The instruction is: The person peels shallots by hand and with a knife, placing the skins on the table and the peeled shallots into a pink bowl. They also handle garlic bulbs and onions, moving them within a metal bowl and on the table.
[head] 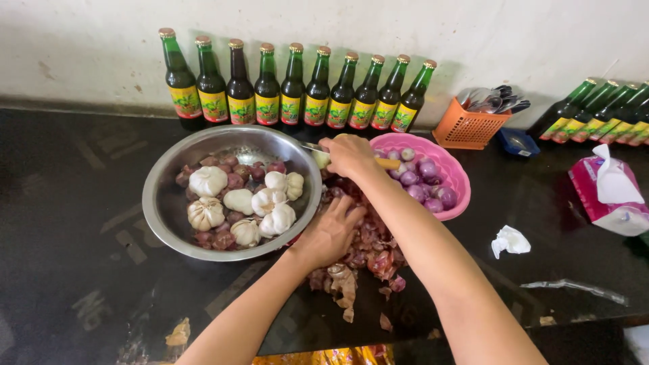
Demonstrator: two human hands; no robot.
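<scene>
Garlic (208, 181) was seen in steel bowl (169, 169). Left hand (331, 233) lay open on peel pile (368, 247): light, papery, best pinched. Right hand (348, 154) was closed on knife (387, 163) beside pink bowl (454, 169).

You are standing in a kitchen, at a dark tabletop (81, 203) set against a stained pale wall (338, 27). A steel bowl (169, 169) holds garlic (207, 181) and unpeeled shallots (233, 180), a pink bowl (451, 169) holds peeled ones, and skins (368, 250) litter the space between. Green bottles (293, 88) line the wall, beside an orange basket (466, 128) of spoons (488, 100).
</scene>
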